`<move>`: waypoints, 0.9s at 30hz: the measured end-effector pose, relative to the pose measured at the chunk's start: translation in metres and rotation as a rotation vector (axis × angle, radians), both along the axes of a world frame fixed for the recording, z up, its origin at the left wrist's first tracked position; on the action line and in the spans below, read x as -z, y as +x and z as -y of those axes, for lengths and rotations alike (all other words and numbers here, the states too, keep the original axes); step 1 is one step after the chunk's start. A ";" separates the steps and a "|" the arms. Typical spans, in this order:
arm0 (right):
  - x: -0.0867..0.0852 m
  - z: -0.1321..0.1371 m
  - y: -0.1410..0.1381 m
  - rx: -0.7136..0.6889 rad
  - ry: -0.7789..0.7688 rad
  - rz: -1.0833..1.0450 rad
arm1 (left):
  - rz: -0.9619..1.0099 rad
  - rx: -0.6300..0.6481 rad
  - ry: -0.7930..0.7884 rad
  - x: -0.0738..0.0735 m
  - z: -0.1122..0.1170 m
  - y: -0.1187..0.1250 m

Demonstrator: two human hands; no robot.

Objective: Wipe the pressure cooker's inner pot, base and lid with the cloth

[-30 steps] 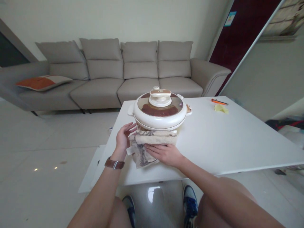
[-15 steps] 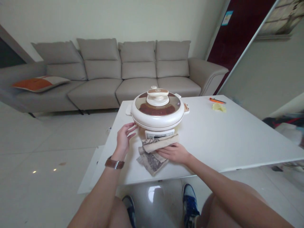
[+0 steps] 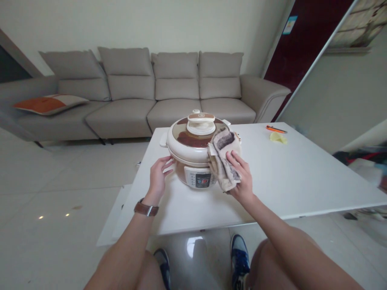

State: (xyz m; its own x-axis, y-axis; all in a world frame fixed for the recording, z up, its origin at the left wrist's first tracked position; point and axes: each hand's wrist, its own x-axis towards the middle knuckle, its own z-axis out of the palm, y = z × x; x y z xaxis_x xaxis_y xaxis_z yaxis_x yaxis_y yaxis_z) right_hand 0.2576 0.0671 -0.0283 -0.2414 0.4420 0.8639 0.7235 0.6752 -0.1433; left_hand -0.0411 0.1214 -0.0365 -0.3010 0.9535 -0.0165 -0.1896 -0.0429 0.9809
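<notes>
The relation that matters is between the cloth [image 3: 223, 163] and the pot [image 3: 187, 153]: the cloth stands just left of the right hand [image 3: 241, 175], between its fingers and the pot's front right side, overlapping the lid's edge and the rim in view. Whether it presses on the wall along its whole length cannot be told. Its long axis runs from the top end beside the lid [image 3: 190, 139] down and toward the person, leaning slightly right at the bottom, clear of the tabletop as far as can be seen. The right hand grips it, fingers spread over its outer face, the thumb hidden; this is plainly the nearer hand to the cloth. The left hand [image 3: 159, 175] holds nothing, its fingers parted and lightly curled, the tips at the pot's left underside, just below the rim; light contact there is hard to judge. The pot sits upright near the left side of the white table [image 3: 278, 173], its control panel [image 3: 201, 179] facing the person, the cloth near the panel's right edge. As for containers, the pot is the one in reach: its lid is on, knob up, and the brownish, reflecting glass does not show what, if anything, is inside.
</notes>
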 end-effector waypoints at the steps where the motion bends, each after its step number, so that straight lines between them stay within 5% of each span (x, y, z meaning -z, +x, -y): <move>1: 0.003 -0.001 -0.003 -0.003 -0.010 0.017 | -0.004 0.000 0.004 0.001 0.000 0.000; 8: 0.027 -0.010 -0.019 0.042 0.010 0.186 | -0.004 -0.004 0.027 0.001 0.002 0.003; 14: 0.031 -0.010 -0.019 0.024 -0.041 0.231 | 0.013 -0.008 0.028 0.001 0.002 0.006; 21: 0.044 -0.005 -0.027 -0.078 0.092 0.388 | 0.036 -0.001 0.031 0.004 0.002 0.005; 27: 0.073 0.001 -0.040 -0.255 -0.030 0.630 | 0.068 -0.009 0.004 -0.003 0.006 0.008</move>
